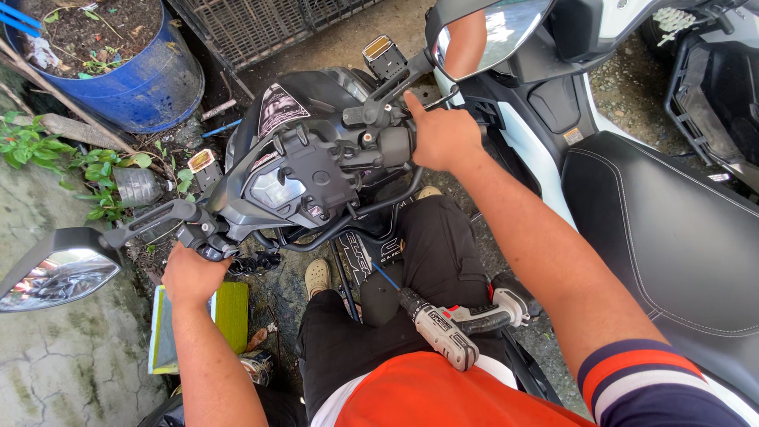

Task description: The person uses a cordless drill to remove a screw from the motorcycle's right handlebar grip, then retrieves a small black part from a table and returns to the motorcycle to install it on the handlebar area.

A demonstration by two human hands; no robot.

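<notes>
Closest to you, a cordless drill lies across your lap on the black trousers, its bit pointing up toward the bike; nothing holds it, so it rests loose there.

Past your knees, your left hand is wrapped around the left grip of the motorcycle handlebar, fingers curled shut around it from below, just beside the left brake lever. Your right hand closes over the right grip in the same way, with the thumb standing straight up beside the switch housing. The handlebar sits directly ahead of you, between your two arms, with the instrument cluster at its middle.

Judge this bar as stiff and heavy to swing: it carries the whole front end, so it likely turns slowly and resists. The rubber grips at the two ends are the sensible hold, since they look non-slip and give the most leverage. The plastic cluster housing and the left mirror look fragile; keep your palms off them.

Beyond, a white scooter stands just beside your right arm, its black seat near your elbow. A blue barrel of soil stands farther off on the left.
</notes>
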